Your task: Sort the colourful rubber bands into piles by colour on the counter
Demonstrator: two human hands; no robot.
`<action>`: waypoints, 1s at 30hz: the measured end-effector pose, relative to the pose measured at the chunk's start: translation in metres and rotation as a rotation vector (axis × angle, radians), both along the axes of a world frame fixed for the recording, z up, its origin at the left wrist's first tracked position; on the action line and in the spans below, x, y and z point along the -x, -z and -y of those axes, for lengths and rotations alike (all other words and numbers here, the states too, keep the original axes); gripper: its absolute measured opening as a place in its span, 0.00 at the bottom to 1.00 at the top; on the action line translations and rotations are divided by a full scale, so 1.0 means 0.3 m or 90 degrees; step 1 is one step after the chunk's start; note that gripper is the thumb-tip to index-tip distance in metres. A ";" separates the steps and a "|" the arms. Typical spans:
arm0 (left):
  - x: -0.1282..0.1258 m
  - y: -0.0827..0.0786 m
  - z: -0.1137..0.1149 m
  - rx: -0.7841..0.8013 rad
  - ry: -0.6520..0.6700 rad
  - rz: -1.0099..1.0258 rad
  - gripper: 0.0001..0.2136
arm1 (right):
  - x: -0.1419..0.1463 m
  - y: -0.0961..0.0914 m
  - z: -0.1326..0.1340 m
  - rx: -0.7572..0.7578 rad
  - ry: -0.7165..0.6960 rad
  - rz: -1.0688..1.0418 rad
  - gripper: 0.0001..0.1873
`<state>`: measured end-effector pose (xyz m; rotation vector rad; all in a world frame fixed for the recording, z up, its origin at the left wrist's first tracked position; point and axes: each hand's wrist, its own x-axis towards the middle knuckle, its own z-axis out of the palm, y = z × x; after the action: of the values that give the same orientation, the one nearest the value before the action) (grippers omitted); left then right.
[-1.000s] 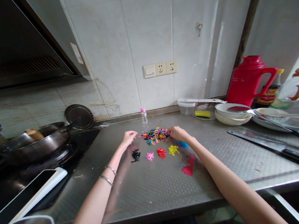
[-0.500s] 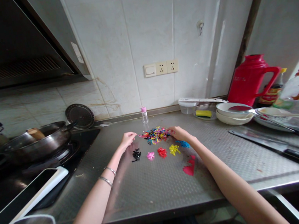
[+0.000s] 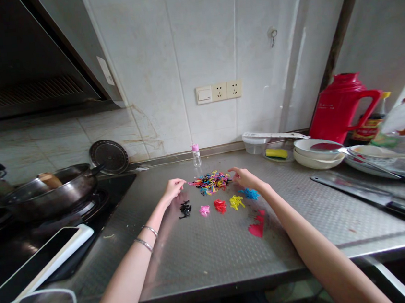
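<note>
The left hand (image 3: 173, 189) sits at the near-left edge of the mixed heap, its fingers drawn together toward the tips; whether they pinch a band is too small to tell. Two silvery bangles (image 3: 144, 245) circle that forearm. The right hand (image 3: 246, 178) is at the heap's right edge, index finger reaching forward and the others bent under — its grip is partly hidden, so I cannot tell if anything is in it.

Between the two hands lies the multicoloured heap of small elastic bands (image 3: 213, 183), loosely spread on the textured metal worktop (image 3: 198, 253). Nearer the person, smaller single-colour piles form a row, from left to right: black bands (image 3: 184, 210), pink bands (image 3: 205, 211), red bands (image 3: 220, 206), yellow bands (image 3: 237, 202) and blue bands (image 3: 250, 194), the blue ones just beside the right wrist. A flat, jagged red patch (image 3: 257, 227) lies nearer still, by the right forearm.

Behind the heap a small clear bottle with a pink cap (image 3: 196, 157) stands upright near the wall. Farther right are a yellow-and-green sponge (image 3: 276, 154), stacked white bowls (image 3: 314, 162) and a red thermos jug (image 3: 339, 113); well to the left, a metal pan (image 3: 49, 206) rests on the stove.
</note>
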<state>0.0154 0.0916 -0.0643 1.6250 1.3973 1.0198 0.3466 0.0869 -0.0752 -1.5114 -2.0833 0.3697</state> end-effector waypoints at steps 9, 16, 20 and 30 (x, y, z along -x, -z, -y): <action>0.006 0.010 -0.010 -0.009 0.006 0.002 0.12 | 0.008 -0.054 0.037 -0.077 0.039 -0.018 0.20; -0.030 -0.028 0.018 -0.011 -0.007 -0.004 0.12 | 0.240 -0.115 0.152 -0.147 -0.040 0.004 0.18; -0.047 -0.045 0.025 -0.035 0.009 -0.008 0.12 | 0.377 -0.142 0.226 -0.179 -0.148 0.014 0.19; -0.053 -0.052 0.019 -0.077 0.008 -0.020 0.12 | 0.548 -0.097 0.259 -0.147 -0.268 0.079 0.20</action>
<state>0.0312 0.0860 -0.0488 1.7412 1.3668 1.0944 0.1822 0.0091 -0.0461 -0.9816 -2.4455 0.1789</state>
